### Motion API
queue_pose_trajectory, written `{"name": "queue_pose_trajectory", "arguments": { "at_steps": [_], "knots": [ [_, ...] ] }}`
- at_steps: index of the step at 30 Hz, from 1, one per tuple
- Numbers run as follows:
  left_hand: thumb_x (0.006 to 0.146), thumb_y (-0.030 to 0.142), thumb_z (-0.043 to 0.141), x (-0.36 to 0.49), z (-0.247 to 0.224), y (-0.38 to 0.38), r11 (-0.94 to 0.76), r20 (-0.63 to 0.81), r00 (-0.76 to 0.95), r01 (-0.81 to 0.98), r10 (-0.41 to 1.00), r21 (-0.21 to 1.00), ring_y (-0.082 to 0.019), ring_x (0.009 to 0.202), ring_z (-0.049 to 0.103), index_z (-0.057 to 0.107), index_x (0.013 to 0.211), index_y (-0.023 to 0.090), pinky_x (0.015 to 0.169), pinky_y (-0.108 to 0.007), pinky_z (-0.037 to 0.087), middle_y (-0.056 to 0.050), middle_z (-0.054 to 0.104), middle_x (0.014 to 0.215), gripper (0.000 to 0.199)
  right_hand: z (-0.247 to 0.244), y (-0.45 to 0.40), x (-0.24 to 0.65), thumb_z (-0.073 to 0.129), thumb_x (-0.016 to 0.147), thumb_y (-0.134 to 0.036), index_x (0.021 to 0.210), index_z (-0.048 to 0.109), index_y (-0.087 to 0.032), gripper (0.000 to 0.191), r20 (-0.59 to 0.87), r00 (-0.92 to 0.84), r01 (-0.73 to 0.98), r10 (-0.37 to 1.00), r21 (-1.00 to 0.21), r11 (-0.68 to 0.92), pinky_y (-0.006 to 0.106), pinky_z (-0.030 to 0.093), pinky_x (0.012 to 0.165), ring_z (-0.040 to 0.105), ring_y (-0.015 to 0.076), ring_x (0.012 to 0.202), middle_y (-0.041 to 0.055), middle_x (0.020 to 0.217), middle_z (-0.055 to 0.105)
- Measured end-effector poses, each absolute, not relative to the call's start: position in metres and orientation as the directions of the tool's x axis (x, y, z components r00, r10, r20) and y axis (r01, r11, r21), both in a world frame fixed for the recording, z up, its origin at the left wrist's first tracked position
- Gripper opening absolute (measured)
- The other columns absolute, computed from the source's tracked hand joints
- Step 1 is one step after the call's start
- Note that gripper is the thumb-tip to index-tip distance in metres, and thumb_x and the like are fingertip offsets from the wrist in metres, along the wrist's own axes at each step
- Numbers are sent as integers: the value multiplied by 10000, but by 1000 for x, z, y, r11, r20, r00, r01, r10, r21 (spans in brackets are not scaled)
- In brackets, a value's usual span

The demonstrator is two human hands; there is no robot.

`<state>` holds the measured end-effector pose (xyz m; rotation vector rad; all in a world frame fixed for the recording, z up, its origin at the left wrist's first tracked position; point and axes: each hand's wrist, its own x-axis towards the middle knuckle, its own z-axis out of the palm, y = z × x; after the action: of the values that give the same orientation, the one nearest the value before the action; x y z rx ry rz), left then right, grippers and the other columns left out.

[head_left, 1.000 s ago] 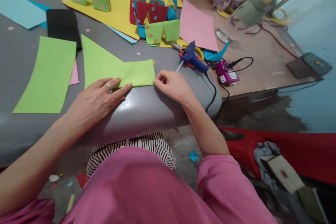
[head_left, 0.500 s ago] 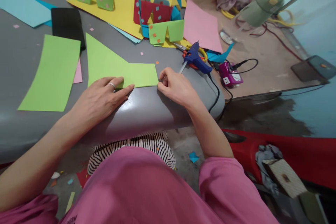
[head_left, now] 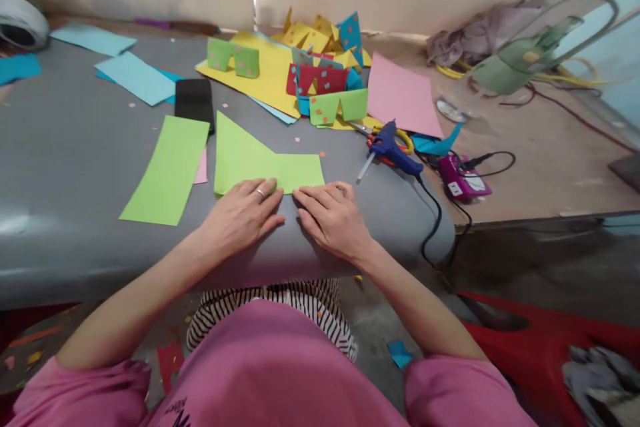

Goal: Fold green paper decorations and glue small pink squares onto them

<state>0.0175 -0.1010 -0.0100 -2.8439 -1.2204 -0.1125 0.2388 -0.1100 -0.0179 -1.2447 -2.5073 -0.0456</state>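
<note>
White ring-shaped roll: one, cut off by the left border, at the back of the grey table. Light-blue paper sheets: two, lying flat, the nearer overlapping a darker blue piece. Green paper panel: one, flat, left side curved; its upper right corner reaches the black flat slab, and a pink paper piece shows from under its right side. Notched green card with pink spots: one, standing on yellow paper. Left hand: ring on one finger, fingers extended and close together, laid on the sheet, gripping nothing. Green sheet with sloped top: one, at the table's near edge, tall at left, low at right, right of the panel; its near margin lies under the fingertips of both hands. Right hand: fingers outstretched on the low part, thumb apart, gripping nothing, just beside the left. Notched red card with blue spots: one, behind a notched green card with orange spots. Blue glue gun: one, on its side across scissors. Pink sheet: one, flat, behind both. Purple power socket: one, plug inserted.
</note>
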Motion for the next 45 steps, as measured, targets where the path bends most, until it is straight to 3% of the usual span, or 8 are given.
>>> {"name": "queue_pose_trajectory", "arguments": {
  "at_steps": [11, 21, 24, 27, 30, 33, 43, 45],
  "knots": [
    [982, 627, 307, 24, -17, -99, -646, 72, 644, 763, 761, 6, -284, 1318, 502, 442, 1501, 176, 1079, -409, 386, -150, 503, 1504, 701, -23, -103, 241, 491, 1013, -275, 1199, 686, -135, 304, 437, -606, 737, 665, -7, 676, 400, 351, 978, 652, 211, 979, 96, 1144, 757],
    [1010, 557, 357, 4, -20, -103, -600, 79, 598, 800, 798, -2, -307, 1393, 461, 454, 1481, 146, 1132, -439, 366, -137, 483, 1540, 633, -22, -102, 242, 498, 1008, -271, 1167, 693, -167, 272, 396, -605, 748, 691, -15, 663, 391, 369, 940, 649, 215, 986, 73, 1140, 759],
    [1042, 360, 408, -10, -21, -95, -569, 148, 569, 821, 809, -47, -274, 1304, 546, 500, 1398, 94, 1077, -393, 416, -170, 568, 1442, 454, -22, -94, 242, 514, 1003, -277, 1184, 680, -164, 271, 392, -591, 755, 705, -39, 655, 368, 385, 913, 637, 225, 1038, 89, 1161, 746],
    [1024, 181, 404, -17, -16, -86, -548, 179, 552, 833, 814, -77, -224, 1082, 658, 612, 1164, 102, 923, -333, 487, -146, 696, 1186, 263, -23, -81, 239, 542, 995, -285, 1176, 672, -158, 256, 426, -599, 749, 678, 0, 662, 359, 375, 902, 643, 225, 1025, 96, 1138, 751],
    [975, 90, 411, -16, -10, -81, -543, 177, 553, 833, 814, -103, -205, 840, 680, 639, 986, 125, 717, -306, 486, -102, 717, 927, 231, -21, -68, 235, 567, 985, -306, 1113, 683, -174, 218, 437, -645, 727, 627, 100, 679, 376, 343, 917, 651, 217, 906, 81, 1031, 773],
    [938, 59, 423, -13, -3, -79, -534, 191, 546, 837, 815, -115, -192, 706, 649, 641, 927, 135, 623, -300, 437, -80, 693, 778, 231, -17, -60, 234, 568, 983, -322, 1061, 691, -176, 207, 444, -687, 703, 575, 205, 681, 389, 311, 955, 637, 215, 843, 77, 944, 773],
    [938, 88, 487, -7, 22, -65, -542, 332, 559, 827, 760, -150, -173, 679, 647, 638, 924, 168, 617, -292, 397, -36, 698, 744, 172, 4, -50, 242, 585, 962, -206, 1115, 653, -144, 179, 571, -703, 673, 423, 344, 654, 391, 350, 954, 648, 203, 839, 75, 942, 771],
    [980, 154, 483, -5, 23, -63, -550, 358, 566, 820, 743, -156, -173, 700, 667, 646, 940, 173, 647, -298, 431, -30, 721, 781, 169, 5, -48, 244, 565, 954, -138, 1044, 663, -157, 134, 592, -698, 672, 404, 346, 654, 380, 360, 945, 645, 184, 784, 47, 870, 767]
  ]
}}
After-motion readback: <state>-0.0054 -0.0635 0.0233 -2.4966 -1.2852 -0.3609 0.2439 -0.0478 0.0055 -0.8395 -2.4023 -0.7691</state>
